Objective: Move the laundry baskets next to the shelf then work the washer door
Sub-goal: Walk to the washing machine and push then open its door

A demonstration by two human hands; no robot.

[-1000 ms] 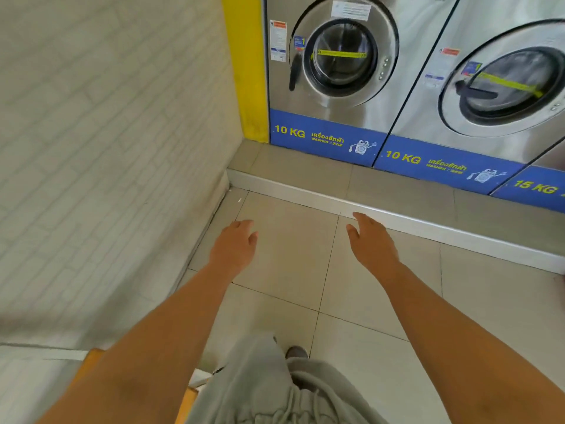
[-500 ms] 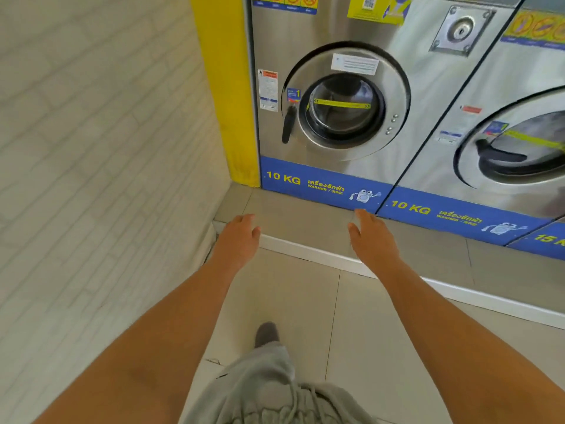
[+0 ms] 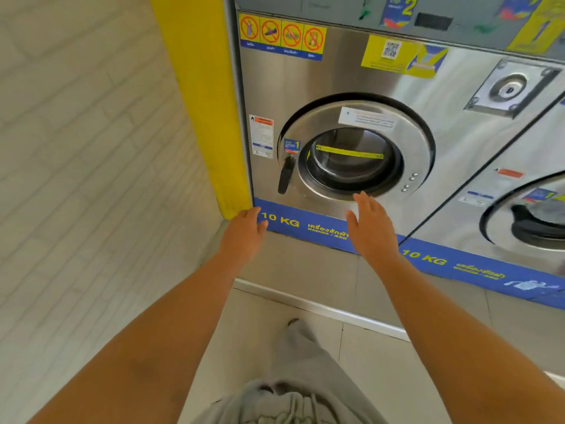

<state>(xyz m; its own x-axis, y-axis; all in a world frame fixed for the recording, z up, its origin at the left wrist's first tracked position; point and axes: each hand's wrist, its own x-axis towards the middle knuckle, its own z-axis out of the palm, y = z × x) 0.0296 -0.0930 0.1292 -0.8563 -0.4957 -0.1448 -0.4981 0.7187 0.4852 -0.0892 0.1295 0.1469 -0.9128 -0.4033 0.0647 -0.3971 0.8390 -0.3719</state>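
Note:
A stainless 10 KG washer [image 3: 305, 81] stands straight ahead, its round steel door [image 3: 419, 148] shut, with a glass window and a black handle [image 3: 286, 179] on the left side. My right hand [image 3: 371, 228] is stretched out with fingers apart, its fingertips just below the door's lower rim, holding nothing. My left hand [image 3: 243, 235] is also held out empty, lower left of the handle, near the blue base strip. No laundry baskets or shelf are in view.
A yellow pillar [image 3: 201, 96] and a pale brick-pattern wall [image 3: 85, 166] close off the left. A second washer [image 3: 519, 191] stands to the right. The machines sit on a raised tiled step [image 3: 305, 270] with a white edge. My grey-trousered leg [image 3: 305, 362] is below.
I have stepped closer to the washer and the view has tilted up. Both hands have risen towards the door; the right hand now reaches its lower rim.

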